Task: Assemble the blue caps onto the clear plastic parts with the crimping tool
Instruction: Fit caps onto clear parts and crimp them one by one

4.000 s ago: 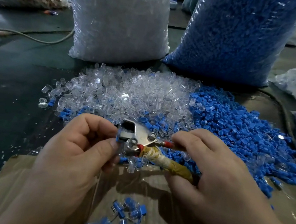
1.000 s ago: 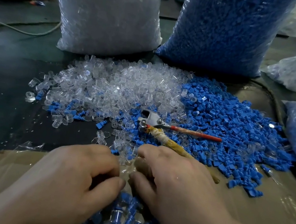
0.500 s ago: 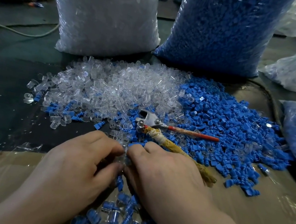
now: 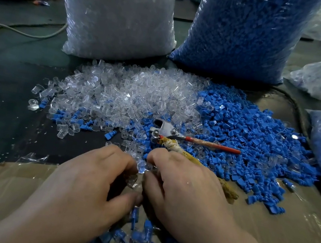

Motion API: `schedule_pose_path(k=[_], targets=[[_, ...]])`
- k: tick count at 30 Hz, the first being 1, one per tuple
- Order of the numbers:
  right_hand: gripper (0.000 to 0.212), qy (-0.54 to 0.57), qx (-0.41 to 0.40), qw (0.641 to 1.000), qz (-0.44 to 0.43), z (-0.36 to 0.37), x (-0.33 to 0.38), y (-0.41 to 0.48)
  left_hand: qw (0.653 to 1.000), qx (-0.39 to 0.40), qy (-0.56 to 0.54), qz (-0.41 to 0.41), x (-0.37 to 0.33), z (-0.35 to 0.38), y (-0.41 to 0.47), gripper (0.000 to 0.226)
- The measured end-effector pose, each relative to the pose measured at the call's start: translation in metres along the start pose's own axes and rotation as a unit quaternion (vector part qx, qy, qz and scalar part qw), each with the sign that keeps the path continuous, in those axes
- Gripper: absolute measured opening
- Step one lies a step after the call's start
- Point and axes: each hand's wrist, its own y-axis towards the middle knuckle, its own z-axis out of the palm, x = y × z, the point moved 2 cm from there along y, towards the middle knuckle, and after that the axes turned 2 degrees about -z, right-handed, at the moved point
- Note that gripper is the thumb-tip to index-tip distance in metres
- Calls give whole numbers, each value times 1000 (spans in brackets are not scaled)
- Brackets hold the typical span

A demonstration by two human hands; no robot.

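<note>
Bottom centre: capped pieces [image 4: 137,235] heaped on cardboard [image 4: 284,235]. Mid-frame, with left hand [image 4: 86,183] and right hand [image 4: 182,190] curled, fingertips pinching one clear plastic part [image 4: 142,165], seat a cap squarely from the blue caps [image 4: 258,136] at right before reaching up for the crimping tool [image 4: 166,132], lying unheld just above.

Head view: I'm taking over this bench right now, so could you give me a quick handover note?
Left hand and right hand: fingers curled, tips meeting at a clear part; who grips it is unclear.
Crimping tool lies unheld across the clear parts pile and blue caps pile.
Done: a small heap of capped pieces on the cardboard, below the hands.
Left: both big loose piles.
</note>
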Motion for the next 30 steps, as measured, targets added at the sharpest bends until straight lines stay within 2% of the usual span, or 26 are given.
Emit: schedule_pose_path(k=[4,9,14,20,24,27,30], targets=[[19,5,-7,1000,-4,-1,0,-1,1000,-16,-13,-10,2,3,2,22],[17,16,-18,1000,-15,-3,1,-3,994,-73,-76,-24,3,3,-1,29],[26,33,-17,999,-29,-6,3,-3,985,-102,-142,-10,-2,1,-1,16],[24,56,-31,996,-55,-5,6,-4,933,-100,-332,-92,5,10,-1,37],[23,97,-84,991,-41,-6,2,-4,889,-125,-429,-100,14,7,3,34],[24,176,-129,976,-12,-8,0,-6,861,-120,-483,-102,14,6,4,33],[25,285,-137,949,16,-9,1,-7,853,-98,-502,-103,8,7,1,36]])
